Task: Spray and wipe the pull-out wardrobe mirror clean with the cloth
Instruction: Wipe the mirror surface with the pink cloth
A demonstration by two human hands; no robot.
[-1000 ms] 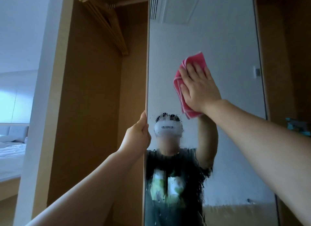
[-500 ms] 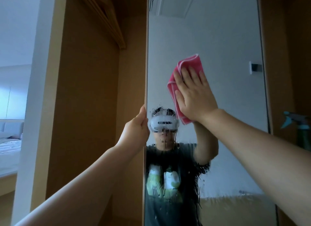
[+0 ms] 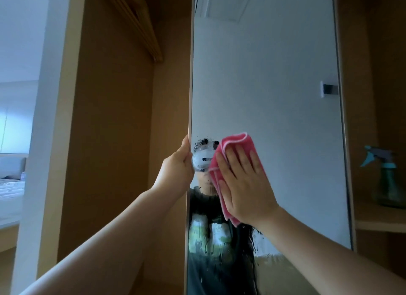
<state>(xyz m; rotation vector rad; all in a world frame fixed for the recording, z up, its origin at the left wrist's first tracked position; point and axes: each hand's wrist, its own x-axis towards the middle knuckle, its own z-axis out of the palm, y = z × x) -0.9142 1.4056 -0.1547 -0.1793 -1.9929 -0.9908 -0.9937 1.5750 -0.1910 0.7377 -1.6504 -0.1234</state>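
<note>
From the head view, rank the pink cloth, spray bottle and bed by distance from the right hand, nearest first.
1. Pink cloth: pressed under the right hand against the mirror.
2. Spray bottle: on the shelf to the right.
3. Bed: far left, in the room beyond.

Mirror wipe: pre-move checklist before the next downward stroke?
1. Left hand grips the mirror edge: ok.
2. Right hand flat on the pink cloth, cloth against glass: ok.
3. Upper glass free of droplets: ok.
4. Lower glass below the cloth clean: not ok, droplets and runs remain.
5. Spray bottle upright on the shelf, clear of the stroke: ok.
6. Cloth dry enough: cannot tell.
</note>
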